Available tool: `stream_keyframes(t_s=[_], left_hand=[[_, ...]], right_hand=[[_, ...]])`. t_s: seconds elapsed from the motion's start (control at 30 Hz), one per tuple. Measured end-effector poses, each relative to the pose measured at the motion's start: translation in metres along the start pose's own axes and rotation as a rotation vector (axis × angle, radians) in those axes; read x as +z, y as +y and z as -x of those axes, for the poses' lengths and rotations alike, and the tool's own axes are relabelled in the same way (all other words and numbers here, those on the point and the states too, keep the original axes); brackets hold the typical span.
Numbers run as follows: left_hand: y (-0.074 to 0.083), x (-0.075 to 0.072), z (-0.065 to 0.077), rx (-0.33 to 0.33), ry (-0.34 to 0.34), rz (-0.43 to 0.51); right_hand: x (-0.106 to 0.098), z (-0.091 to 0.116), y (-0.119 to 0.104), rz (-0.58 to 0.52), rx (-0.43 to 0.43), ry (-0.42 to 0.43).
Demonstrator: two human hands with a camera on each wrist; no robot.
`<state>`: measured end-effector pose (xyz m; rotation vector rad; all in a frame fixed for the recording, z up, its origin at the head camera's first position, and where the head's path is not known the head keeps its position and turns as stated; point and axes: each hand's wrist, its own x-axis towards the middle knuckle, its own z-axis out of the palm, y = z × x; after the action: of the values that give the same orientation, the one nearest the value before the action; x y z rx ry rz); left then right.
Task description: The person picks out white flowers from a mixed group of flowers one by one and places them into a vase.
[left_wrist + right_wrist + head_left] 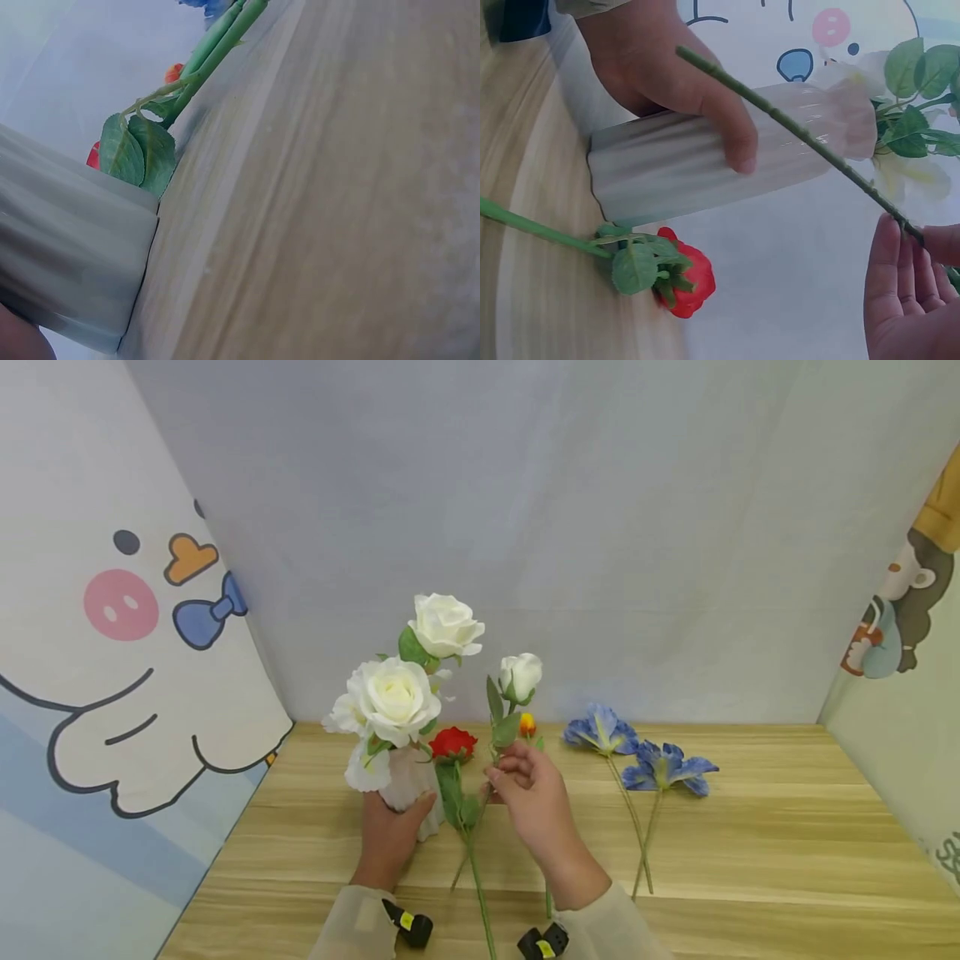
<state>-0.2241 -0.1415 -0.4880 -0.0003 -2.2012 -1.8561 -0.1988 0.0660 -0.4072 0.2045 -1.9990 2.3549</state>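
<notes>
My left hand [393, 839] holds a pale fluted vase [408, 783] around its side, thumb toward the front. Large white roses [397, 697] and other white blooms stand in the vase, their leaves showing at its mouth. With thumb and fingers, my right hand [538, 806] pinches a white rosebud [521, 677] by its stem, just right of the vase. In the right wrist view the bare end of that green stem [802, 135] slants across in front of the vase. The vase's base [112, 300] stands on the wooden table in the left wrist view.
A red rose [453, 742] lies beside the vase, its stem toward me. Behind my right hand is an orange-yellow flower [528, 724]. Two blue flowers [602, 731] lie to the right with stems crossed. A grey backdrop [637, 568] closes off the table's far edge.
</notes>
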Motion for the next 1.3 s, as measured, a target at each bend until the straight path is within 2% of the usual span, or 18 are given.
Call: stream_keyframes(t_s=[0.2,0.4,0.87,1.3], left_hand=[[0.001,0.000,-0.001,-0.012,0.003,0.004],[0.000,0.000,0.000,-0.022,0.008,-0.011],[-0.002,0.000,-0.001,0.011,0.007,-0.016],[0.005,0.001,0.001,0.030,0.009,-0.032]], right_hand=[[-0.003,-0.007,0.005,-0.063,-0.118,0.055],[-0.004,-0.008,-0.005,-0.100,-0.184,0.069],[0.002,-0.009,-0.018,-0.132,-0.320,0.075],[0.003,-0.022,-0.033,-0.162,-0.455,0.165]])
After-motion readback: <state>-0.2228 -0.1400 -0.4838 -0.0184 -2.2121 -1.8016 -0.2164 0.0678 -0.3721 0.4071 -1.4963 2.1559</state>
